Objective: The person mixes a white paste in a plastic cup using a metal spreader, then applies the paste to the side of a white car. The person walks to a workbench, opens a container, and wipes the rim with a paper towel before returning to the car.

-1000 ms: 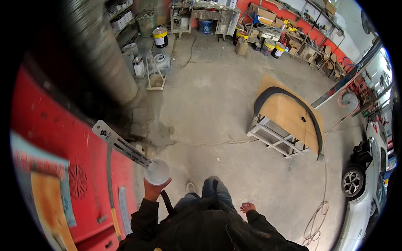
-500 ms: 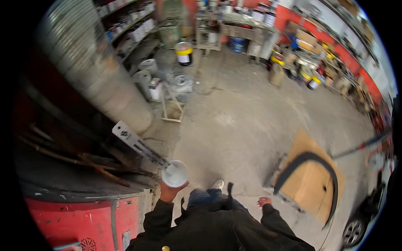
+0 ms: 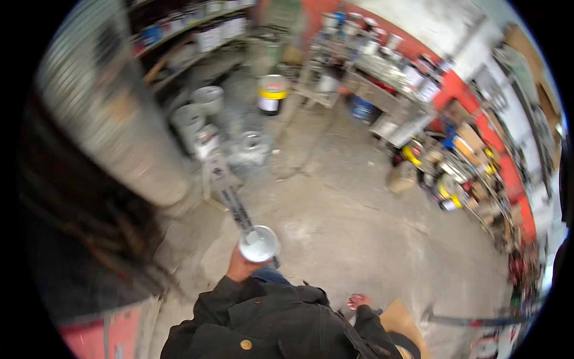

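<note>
My left hand (image 3: 241, 268) grips a small cup of pale grey paint (image 3: 259, 243), held upright at chest height. A flat metal stirring stick (image 3: 230, 191) with a row of holes stands in the cup and leans away to the upper left. My right hand (image 3: 359, 300) hangs at my side with fingers loosely curled and nothing in it. Both arms are in dark jacket sleeves.
Concrete workshop floor (image 3: 353, 221) ahead. White buckets (image 3: 206, 99) and a yellow-banded can (image 3: 272, 93) stand by shelving at the far left. Cluttered benches and racks (image 3: 418, 90) line the red wall on the right. A brown panel (image 3: 397, 320) lies near my right foot.
The view has swung left and forward toward the shelves and buckets. The cup and stick stay in my left hand; the red vehicle and the arched panel have dropped out of sight.
</note>
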